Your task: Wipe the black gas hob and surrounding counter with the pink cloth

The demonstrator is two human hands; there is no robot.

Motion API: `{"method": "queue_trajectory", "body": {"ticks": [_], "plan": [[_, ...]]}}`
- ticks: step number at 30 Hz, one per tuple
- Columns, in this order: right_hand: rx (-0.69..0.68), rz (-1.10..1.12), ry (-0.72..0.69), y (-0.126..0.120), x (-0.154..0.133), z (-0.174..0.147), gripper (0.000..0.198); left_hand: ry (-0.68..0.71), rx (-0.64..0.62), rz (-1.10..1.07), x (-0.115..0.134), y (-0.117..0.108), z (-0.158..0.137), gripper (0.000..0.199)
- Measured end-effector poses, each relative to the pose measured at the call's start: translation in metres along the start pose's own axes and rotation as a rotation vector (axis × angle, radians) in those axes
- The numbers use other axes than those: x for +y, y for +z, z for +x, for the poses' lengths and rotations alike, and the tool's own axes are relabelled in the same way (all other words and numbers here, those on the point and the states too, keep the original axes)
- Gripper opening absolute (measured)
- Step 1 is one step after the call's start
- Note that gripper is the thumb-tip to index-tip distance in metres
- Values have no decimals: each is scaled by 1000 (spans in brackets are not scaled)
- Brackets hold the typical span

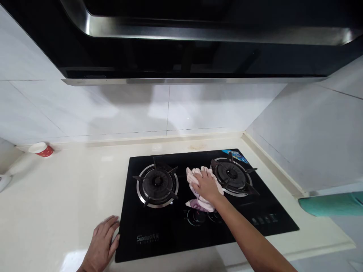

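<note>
Under my right hand (207, 185) lies a bunched pink and white cloth (198, 204), pressed onto the black glass gas cooktop (159, 241) between its two burners. My fingers are bent over the cloth. The left burner (157, 185) stands apart from the cloth, while the right burner (232, 175) is right beside it. Two control knobs (198, 216) sit just below the cloth, one partly hidden by my arm. My left hand (102, 241) rests on the pale countertop, fingers stretched out, at the cooktop's left edge. It holds nothing.
A black range hood (181, 60) hangs low above the cooktop. A red and white paper cup (42, 149) lies tipped on the counter (70, 189) at the far left. At the right, a green object (331, 204) juts in beside the tiled wall (317, 139).
</note>
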State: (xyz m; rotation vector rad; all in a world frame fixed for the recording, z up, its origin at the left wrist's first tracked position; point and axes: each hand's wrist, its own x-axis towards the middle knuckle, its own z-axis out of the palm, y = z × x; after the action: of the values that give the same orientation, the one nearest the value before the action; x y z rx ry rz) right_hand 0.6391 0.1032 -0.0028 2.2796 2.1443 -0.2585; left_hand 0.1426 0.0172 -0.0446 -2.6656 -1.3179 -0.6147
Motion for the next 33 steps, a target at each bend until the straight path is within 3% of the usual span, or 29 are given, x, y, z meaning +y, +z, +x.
{"method": "queue_trajectory", "body": {"ticks": [5, 9, 15, 19, 26, 33], "plan": [[-289, 127, -271, -15, 13, -50, 50, 2, -5, 10, 1, -2, 0, 30], [-491, 193, -251, -33, 28, -57, 62, 2, -23, 10, 1, -3, 1, 30], [-626, 147, -306, -37, 30, -44, 77, -7, -30, -4, 2, -2, 0, 30], [-563, 63, -297, -36, 18, -41, 81, -13, -43, -10, 4, -3, 0, 30], [-303, -3, -402, -28, -17, -19, 53, -43, -63, -37, 7, -4, -2, 29], [-466, 20, -642, -43, -56, -28, 33, -43, -61, -43, 7, -5, 0, 30]]}}
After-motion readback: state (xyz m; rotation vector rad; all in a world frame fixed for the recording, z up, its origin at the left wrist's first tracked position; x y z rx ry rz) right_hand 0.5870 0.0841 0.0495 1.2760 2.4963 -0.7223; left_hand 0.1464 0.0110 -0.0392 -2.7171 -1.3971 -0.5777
